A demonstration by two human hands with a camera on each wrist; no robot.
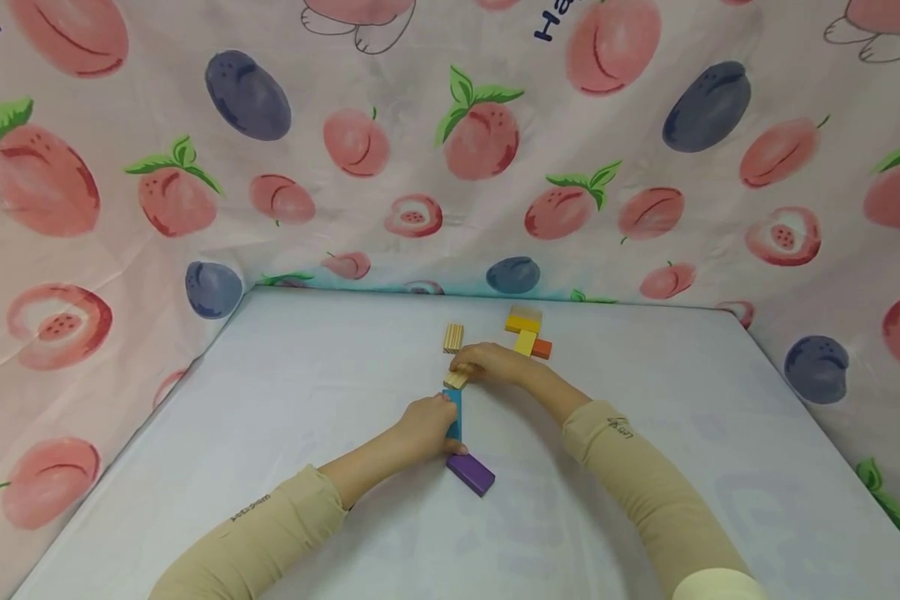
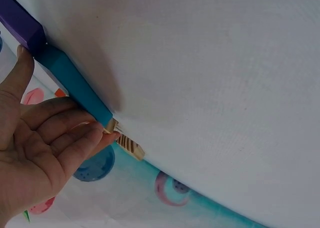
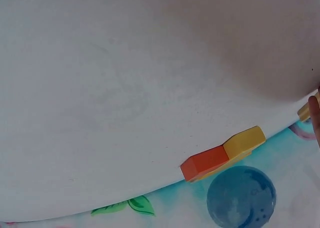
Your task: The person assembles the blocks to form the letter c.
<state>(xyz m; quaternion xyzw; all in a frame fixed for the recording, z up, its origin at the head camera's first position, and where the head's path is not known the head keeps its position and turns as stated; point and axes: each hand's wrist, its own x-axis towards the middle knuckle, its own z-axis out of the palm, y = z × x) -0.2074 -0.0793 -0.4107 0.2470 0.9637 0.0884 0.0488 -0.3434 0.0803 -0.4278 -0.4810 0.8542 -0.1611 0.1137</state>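
Note:
My left hand (image 1: 426, 427) spans the long side of a blue block (image 1: 454, 415), thumb at its near end and fingertips towards its far end. In the left wrist view, this blue block (image 2: 80, 83) lies end to end with a purple block (image 2: 22, 23), and the thumb touches where they meet. Just beyond the blue block, the fingers of my right hand (image 1: 492, 362) pinch a plain wooden block (image 1: 456, 380), partly hidden under them. The purple block (image 1: 471, 474) lies angled nearest me.
A striped wooden block (image 1: 453, 337) lies farther back. To its right are yellow blocks (image 1: 523, 320) and an orange block (image 1: 542, 348), close together. The white table (image 1: 307, 358) ends at a fruit-print cloth (image 1: 420, 150) behind and at both sides.

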